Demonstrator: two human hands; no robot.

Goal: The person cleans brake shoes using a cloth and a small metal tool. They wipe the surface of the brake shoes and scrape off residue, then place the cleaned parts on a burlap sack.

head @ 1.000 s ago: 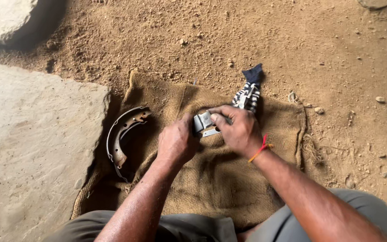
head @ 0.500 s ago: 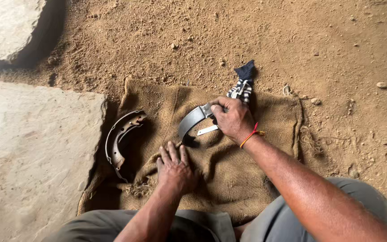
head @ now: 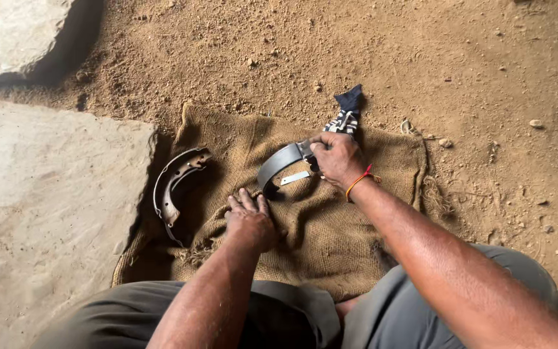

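Note:
My right hand [head: 337, 158] grips one end of a curved grey metal brake shoe [head: 279, 165], whose other end rests on a brown burlap sack [head: 247, 136] spread on the ground. A small flat metal strip [head: 294, 178] lies just under the shoe. My left hand [head: 250, 216] lies flat, palm down, on the sack below the shoe and holds nothing. A second, darker brake shoe [head: 174, 181] lies at the sack's left edge. A dark blue and white patterned cloth [head: 345, 111] sits behind my right hand.
Loose brown dirt with small stones [head: 536, 123] surrounds the sack. A large pale stone slab [head: 40, 200] lies to the left, another pale stone [head: 14, 32] at the top left. My knees in grey trousers fill the bottom edge.
My left hand let go of the grey shoe and dropped down flat onto the sack. The right hand now holds the shoe alone, swung out to the left.

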